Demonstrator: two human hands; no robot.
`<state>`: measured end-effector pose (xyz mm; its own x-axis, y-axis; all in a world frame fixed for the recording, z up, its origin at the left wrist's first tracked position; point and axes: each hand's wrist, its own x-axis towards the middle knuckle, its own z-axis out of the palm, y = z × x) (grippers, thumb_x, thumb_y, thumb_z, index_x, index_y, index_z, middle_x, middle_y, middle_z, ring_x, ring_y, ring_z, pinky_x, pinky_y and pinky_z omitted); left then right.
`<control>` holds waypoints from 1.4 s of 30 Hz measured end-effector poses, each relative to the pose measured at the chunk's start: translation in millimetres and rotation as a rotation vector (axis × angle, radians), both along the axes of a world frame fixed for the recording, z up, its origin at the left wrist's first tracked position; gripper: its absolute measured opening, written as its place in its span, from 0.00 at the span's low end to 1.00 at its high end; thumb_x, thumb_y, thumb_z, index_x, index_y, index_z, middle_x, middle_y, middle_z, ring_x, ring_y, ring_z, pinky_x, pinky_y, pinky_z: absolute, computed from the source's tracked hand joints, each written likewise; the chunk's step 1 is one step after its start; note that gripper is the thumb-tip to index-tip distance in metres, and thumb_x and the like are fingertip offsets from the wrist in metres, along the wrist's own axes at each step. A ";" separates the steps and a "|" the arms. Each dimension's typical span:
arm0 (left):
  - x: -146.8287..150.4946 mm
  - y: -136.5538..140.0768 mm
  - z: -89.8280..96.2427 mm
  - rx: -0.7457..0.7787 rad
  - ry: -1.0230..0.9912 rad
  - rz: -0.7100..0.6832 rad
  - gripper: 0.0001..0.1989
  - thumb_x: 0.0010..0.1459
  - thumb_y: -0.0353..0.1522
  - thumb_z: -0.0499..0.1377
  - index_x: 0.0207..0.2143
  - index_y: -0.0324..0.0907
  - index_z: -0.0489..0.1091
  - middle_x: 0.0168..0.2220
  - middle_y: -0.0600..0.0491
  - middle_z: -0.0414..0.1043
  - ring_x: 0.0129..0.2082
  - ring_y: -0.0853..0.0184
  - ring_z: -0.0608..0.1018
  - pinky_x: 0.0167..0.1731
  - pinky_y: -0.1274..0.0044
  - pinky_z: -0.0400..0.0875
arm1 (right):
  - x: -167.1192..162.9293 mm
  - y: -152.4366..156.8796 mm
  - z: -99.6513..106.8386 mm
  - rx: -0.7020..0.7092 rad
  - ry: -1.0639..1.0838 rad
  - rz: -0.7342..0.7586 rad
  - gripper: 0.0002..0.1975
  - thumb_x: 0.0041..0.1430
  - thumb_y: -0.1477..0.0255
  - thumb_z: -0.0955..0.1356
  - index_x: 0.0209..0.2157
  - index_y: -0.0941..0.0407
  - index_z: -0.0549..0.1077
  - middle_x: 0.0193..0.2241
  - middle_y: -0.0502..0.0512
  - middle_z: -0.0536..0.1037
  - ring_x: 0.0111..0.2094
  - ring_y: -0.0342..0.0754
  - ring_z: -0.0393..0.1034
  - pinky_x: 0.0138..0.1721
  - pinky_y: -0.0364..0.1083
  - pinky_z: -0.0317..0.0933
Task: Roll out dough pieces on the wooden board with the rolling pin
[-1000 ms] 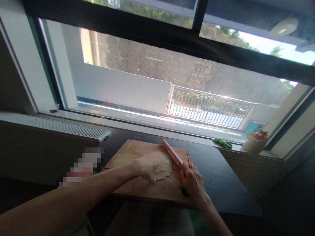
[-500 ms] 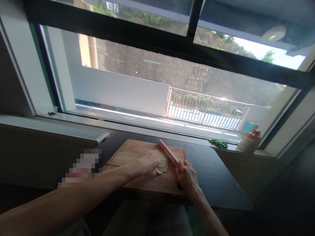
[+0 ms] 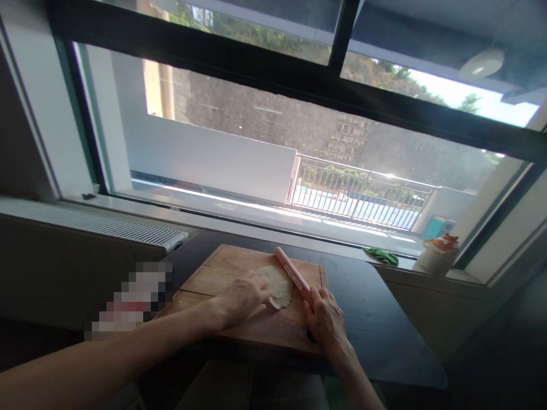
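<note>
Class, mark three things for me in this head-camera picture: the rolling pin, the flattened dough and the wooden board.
Rolling pin [image 3: 293, 273]: head view, on the middle of its bare length.
Flattened dough [image 3: 280, 287]: head view, on its uncovered upper surface.
Wooden board [image 3: 229, 264]: head view, on bare wood near its far left corner.

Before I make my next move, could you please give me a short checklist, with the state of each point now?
1. Dough lying flat on the board: ok.
2. Rolling pin held at its near end by the right grip: ok.
3. Left grip clear of the dough: cannot tell, its fingers are blurred at the left edge.
4. Dough outline fully visible: not ok, fingers cover part of it.
5. Green cloth away from the board: ok, on the windowsill.
</note>
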<state>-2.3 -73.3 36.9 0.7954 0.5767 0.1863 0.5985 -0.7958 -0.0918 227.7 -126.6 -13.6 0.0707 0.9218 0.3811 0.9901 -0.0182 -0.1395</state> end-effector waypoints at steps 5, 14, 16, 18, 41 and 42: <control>-5.1 -11.1 -19.9 0.048 -0.137 0.143 0.09 0.57 0.37 0.56 0.39 0.43 0.69 0.40 0.49 0.71 0.41 0.60 0.71 0.44 0.69 0.63 | 0.6 1.4 -2.6 0.012 0.001 -0.008 0.15 0.61 0.69 0.62 0.50 0.50 0.65 0.41 0.52 0.70 0.43 0.48 0.64 0.35 0.43 0.57; 7.4 6.2 -18.0 0.118 -0.014 0.021 0.08 0.60 0.33 0.53 0.36 0.39 0.69 0.36 0.46 0.72 0.38 0.59 0.73 0.43 0.66 0.65 | -0.7 0.0 -2.2 0.024 0.020 -0.013 0.17 0.61 0.70 0.62 0.52 0.51 0.65 0.40 0.52 0.70 0.42 0.48 0.64 0.35 0.43 0.57; 5.3 8.0 -16.5 0.129 0.031 -0.016 0.06 0.57 0.27 0.53 0.35 0.39 0.70 0.36 0.46 0.73 0.38 0.59 0.73 0.44 0.66 0.64 | -0.8 -0.2 -1.8 0.024 0.027 -0.008 0.17 0.61 0.69 0.62 0.52 0.50 0.65 0.41 0.52 0.70 0.42 0.48 0.64 0.36 0.43 0.57; 4.6 10.0 -14.6 0.131 0.036 -0.029 0.07 0.55 0.24 0.53 0.34 0.39 0.70 0.35 0.46 0.73 0.38 0.59 0.73 0.44 0.67 0.64 | -0.9 -0.6 -1.2 0.025 0.034 -0.007 0.17 0.61 0.69 0.62 0.52 0.50 0.64 0.42 0.52 0.70 0.43 0.48 0.64 0.36 0.43 0.57; -22.0 21.1 29.0 0.097 -0.421 0.126 0.16 0.63 0.32 0.46 0.38 0.42 0.73 0.37 0.50 0.71 0.40 0.66 0.72 0.46 0.73 0.63 | 14.2 -21.0 19.4 -0.061 0.185 0.320 0.17 0.59 0.70 0.64 0.50 0.45 0.66 0.38 0.48 0.70 0.39 0.44 0.66 0.38 0.40 0.57; -17.2 31.0 31.9 0.115 -0.421 0.167 0.17 0.63 0.33 0.45 0.36 0.41 0.73 0.36 0.49 0.72 0.39 0.66 0.72 0.44 0.73 0.64 | 13.7 -21.7 21.2 -0.067 0.175 0.358 0.16 0.58 0.70 0.64 0.49 0.45 0.67 0.38 0.47 0.71 0.39 0.44 0.65 0.39 0.40 0.57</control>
